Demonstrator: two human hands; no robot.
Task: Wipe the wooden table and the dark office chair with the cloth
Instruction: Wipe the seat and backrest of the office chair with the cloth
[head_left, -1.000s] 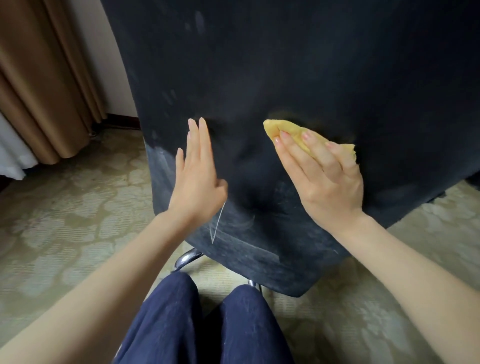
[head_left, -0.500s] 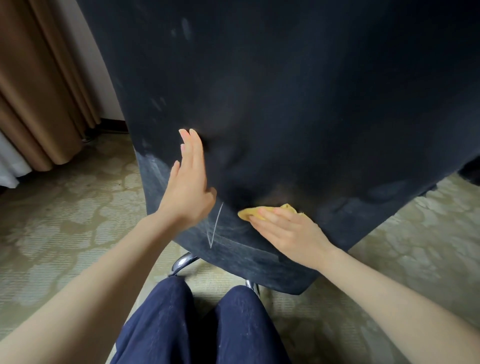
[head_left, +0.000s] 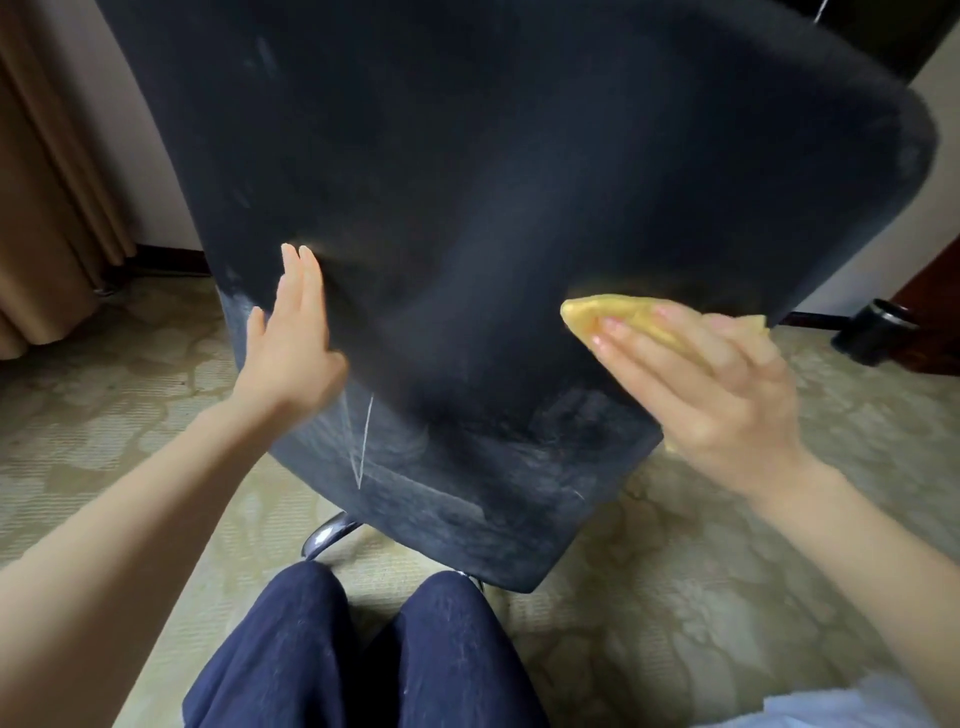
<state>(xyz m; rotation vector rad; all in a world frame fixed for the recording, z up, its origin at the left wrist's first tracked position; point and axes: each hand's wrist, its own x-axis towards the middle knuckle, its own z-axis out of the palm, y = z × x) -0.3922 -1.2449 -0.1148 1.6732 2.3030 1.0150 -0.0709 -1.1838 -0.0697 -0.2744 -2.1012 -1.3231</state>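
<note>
Two knees in dark blue trousers (head_left: 363, 649) lie nearest us, just below the bottom edge of the dark office chair (head_left: 519, 182), whose broad back fills most of our view. Bare forearms reach up from either side of the knees. The left hand (head_left: 291, 343) lies flat against the chair's left edge, fingers straight and together, holding nothing. The right hand (head_left: 696, 384) lies with straight fingers over a folded yellow cloth (head_left: 613, 312), pressing it against the lower right of the chair back. This hand is blurred, so we cannot tell where its thumb lies. Pale scuffs and a thin white line (head_left: 366, 441) mark the chair's lower part. Under the chair we see a chrome leg (head_left: 327, 535) on pale patterned carpet (head_left: 104, 415). Left of the chair hangs a tan curtain (head_left: 47, 208); beyond its right edge sits a black castor (head_left: 872, 332).
</note>
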